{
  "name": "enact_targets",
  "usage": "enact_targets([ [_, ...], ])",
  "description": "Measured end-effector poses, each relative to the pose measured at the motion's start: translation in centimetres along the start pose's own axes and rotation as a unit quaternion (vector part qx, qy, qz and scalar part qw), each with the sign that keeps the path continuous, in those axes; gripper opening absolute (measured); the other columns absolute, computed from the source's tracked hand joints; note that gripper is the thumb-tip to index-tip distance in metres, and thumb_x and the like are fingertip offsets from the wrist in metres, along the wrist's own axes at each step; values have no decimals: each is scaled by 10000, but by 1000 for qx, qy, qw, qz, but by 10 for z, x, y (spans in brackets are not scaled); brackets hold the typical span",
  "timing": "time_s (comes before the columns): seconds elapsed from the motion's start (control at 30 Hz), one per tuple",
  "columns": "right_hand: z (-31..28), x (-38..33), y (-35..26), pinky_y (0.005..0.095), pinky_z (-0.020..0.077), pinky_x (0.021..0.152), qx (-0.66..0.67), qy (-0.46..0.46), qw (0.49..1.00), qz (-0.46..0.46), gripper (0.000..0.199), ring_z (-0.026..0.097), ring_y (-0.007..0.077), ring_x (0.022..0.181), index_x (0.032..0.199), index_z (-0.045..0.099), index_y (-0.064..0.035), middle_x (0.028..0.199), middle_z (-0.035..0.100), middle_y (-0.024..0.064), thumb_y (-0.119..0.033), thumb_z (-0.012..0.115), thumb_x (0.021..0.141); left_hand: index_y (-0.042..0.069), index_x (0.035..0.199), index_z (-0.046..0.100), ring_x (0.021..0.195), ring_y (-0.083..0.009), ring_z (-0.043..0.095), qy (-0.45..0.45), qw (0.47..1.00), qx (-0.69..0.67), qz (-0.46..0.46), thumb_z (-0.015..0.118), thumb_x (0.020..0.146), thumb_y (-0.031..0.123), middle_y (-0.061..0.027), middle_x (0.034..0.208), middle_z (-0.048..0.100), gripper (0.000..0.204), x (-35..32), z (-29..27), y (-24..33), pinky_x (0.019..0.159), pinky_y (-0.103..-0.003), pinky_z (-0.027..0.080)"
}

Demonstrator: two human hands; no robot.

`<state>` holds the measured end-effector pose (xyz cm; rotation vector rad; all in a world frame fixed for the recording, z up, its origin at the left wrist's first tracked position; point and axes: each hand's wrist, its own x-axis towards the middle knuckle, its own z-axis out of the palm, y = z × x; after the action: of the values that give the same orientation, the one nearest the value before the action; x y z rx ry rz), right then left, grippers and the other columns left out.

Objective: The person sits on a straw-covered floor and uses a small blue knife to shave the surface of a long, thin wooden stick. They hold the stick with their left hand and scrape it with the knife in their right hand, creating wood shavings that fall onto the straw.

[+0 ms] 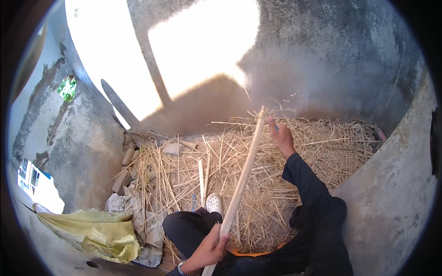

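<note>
A long pale strip of wood or split bamboo slants up and away from my lap, its far end frayed. My left hand is wrapped round its lower part. Beside the frayed end my right hand is closed with the thumb up. A small blue-green bit shows at its fingers; the rest of what it grips is hidden. Thin curled shavings hang in the air just beyond this hand.
Straw-like shavings cover the floor ahead. Two pale strips lie near my light clog. A yellow woven sack and a greyish cloth lie at left. Concrete walls close in around me; sunlight falls on the far one.
</note>
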<state>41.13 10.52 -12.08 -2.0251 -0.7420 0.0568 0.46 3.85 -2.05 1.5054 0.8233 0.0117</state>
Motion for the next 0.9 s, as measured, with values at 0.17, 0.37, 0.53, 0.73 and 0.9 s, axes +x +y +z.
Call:
enact_targets([
  [0.17, -12, -18, -12, 459, 438, 559, -13, -91, 995, -34, 776, 572, 339, 562, 618, 542, -26, 575, 550, 149, -719, 345, 906, 35, 1079, 407, 501, -32, 392, 21, 999, -16, 48, 407, 1033, 226, 35, 663, 426, 197, 6, -9, 0, 451, -200, 346],
  [0.37, -33, -50, -28, 433, 435, 534, -83, -142, 976, -140, 704, 566, 282, 526, 657, 577, -52, 532, 532, 109, -669, 373, 929, 26, 1194, 410, 489, -43, 391, -3, 997, -58, 51, 414, 1033, 230, 24, 676, 430, 260, 2, -5, 3, 447, -199, 352],
  [0.53, -62, -71, -23, 418, 452, 540, -27, -169, 978, -122, 675, 597, 281, 531, 702, 631, -64, 518, 544, 103, -655, 393, 927, 39, 1212, 437, 442, -73, 389, -61, 980, -192, 5, 435, 1027, 243, -3, 677, 438, 276, -1, 0, 0, 422, -216, 362],
  [0.73, -68, -125, -60, 426, 445, 479, -104, -233, 922, -290, 719, 561, 292, 444, 623, 628, -70, 461, 508, 104, -714, 429, 873, 27, 1185, 446, 396, -84, 367, -88, 940, -329, -9, 442, 1024, 244, -19, 631, 430, 270, 12, 4, -10, 395, -234, 354],
  [0.9, -53, -131, -50, 407, 423, 436, -108, -153, 940, -287, 732, 532, 261, 399, 563, 597, -80, 438, 493, 100, -724, 427, 867, 32, 1215, 432, 434, -69, 384, -55, 975, -215, 18, 443, 1024, 248, -8, 667, 430, 288, 6, 5, 2, 427, -200, 355],
])
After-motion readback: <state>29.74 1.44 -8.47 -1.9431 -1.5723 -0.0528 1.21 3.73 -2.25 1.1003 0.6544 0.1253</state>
